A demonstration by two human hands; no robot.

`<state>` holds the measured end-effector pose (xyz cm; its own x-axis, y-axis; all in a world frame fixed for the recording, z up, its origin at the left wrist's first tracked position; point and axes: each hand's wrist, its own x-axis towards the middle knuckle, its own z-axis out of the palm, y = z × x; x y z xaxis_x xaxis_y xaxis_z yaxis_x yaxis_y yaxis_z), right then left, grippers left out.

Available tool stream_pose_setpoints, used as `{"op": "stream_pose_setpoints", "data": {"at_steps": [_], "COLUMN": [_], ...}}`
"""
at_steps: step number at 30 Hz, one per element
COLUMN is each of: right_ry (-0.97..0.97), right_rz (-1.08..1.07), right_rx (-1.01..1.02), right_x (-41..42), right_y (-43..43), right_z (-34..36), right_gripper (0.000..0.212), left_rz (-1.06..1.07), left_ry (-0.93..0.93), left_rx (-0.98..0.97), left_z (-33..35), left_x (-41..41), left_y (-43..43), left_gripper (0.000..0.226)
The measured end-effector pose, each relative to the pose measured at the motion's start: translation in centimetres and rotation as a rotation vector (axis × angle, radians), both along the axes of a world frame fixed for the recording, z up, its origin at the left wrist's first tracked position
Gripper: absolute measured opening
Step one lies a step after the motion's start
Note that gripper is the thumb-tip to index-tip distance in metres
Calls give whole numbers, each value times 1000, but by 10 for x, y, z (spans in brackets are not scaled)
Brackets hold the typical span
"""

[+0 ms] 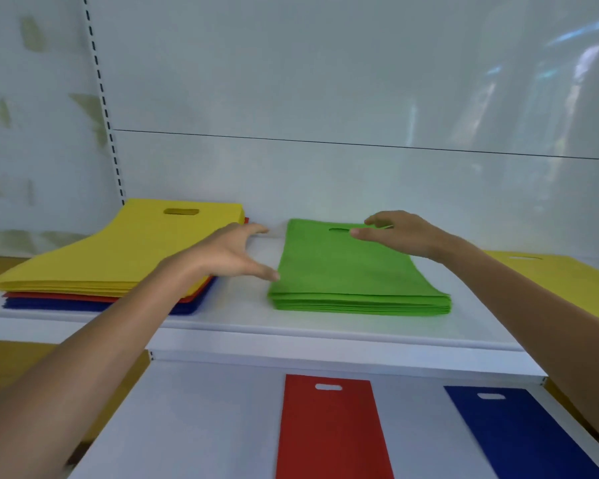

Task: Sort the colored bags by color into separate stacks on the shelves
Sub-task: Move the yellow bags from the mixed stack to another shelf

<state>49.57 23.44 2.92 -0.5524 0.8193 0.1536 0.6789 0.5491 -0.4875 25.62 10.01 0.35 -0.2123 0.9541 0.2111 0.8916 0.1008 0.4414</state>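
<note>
A stack of green bags (353, 274) lies in the middle of the upper shelf (242, 323). My left hand (232, 252) hovers open just left of the stack, its thumb tip near the stack's left edge. My right hand (398, 233) is open over the stack's far right corner, fingers spread by the handle hole. At the left sits a mixed pile: yellow bags (118, 247) on top, red bags (94, 297) under them, blue bags (83, 304) at the bottom. Another yellow bag (564, 281) lies at the right.
On the lower shelf (194, 420) lie a single red bag (329, 430) and a single blue bag (519, 433), side by side. A white back panel rises behind the upper shelf, with a slotted upright (101, 84) at its left. Yellow-brown surfaces show at the far left.
</note>
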Motion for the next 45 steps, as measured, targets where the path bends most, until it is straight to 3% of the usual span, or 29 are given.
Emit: {"op": "stream_pose_setpoints", "data": {"at_steps": [5,15,19,23,26,28,32,35,39,41,45], "right_ry": [31,81,49,136,237,296,333,379,471,531,539], "right_rz": [44,-64,-156,-281,-347,-358,-330,-281,-215,-226,-306], "right_rx": [56,34,-6,-88,-92,-39,126,193,320,363,451], "right_x": [-81,-247,-274,-278,-278,-278,-279,-279,-271,-256,-191], "right_y": [-12,-45,-48,-48,-47,-51,-62,-66,-72,-72,-64], "right_z": [-4,-27,-45,-57,-64,-66,-66,-64,-53,-46,-38], "right_gripper": [58,40,41,41,40,30,10,8,19,29,30], "left_rz": [161,589,446,380,366,388,358,334,270,212,86], "left_ry": [-97,-38,-77,-239,-167,-130,-107,-40,269,209,65], "left_rx": [137,61,31,41,42,133,259,296,453,504,508], "left_z": [7,-22,-24,-21,-25,-29,-33,-33,-26,-15,2], "left_x": [-77,-255,-281,-282,-275,-273,-272,-271,-261,-246,-198], "left_y": [-37,-121,-123,-108,-95,-91,-88,-89,-91,-89,-65], "left_gripper": [71,44,15,32,26,29,7,7,7,2,27]}}
